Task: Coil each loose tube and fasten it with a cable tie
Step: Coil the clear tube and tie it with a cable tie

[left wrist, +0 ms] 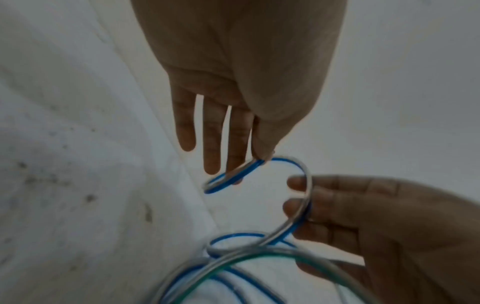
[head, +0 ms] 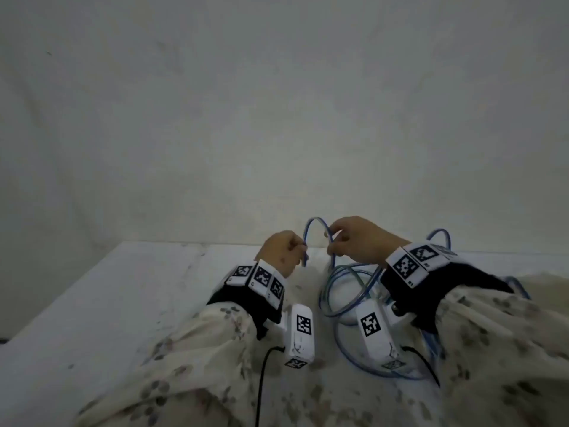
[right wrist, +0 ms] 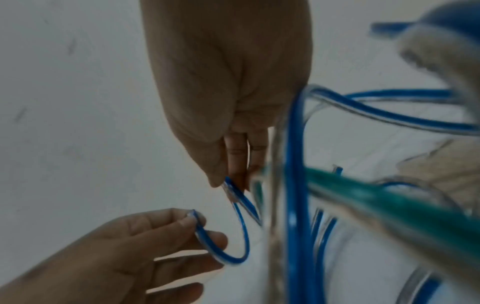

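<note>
A clear tube with a blue stripe arches up between my two hands above the white table. My left hand pinches it near its free end between thumb and forefinger, its other fingers straight. My right hand pinches the other leg of the arch. Below the right wrist the rest of the tube lies in several loose loops, tangled with a clear tube with a green stripe. More blue loops rise behind the right wrist.
A stained pale wall stands close behind the table. The table's left edge runs diagonally. A black cable hangs from the left wrist camera. A beige cloth lies at the right.
</note>
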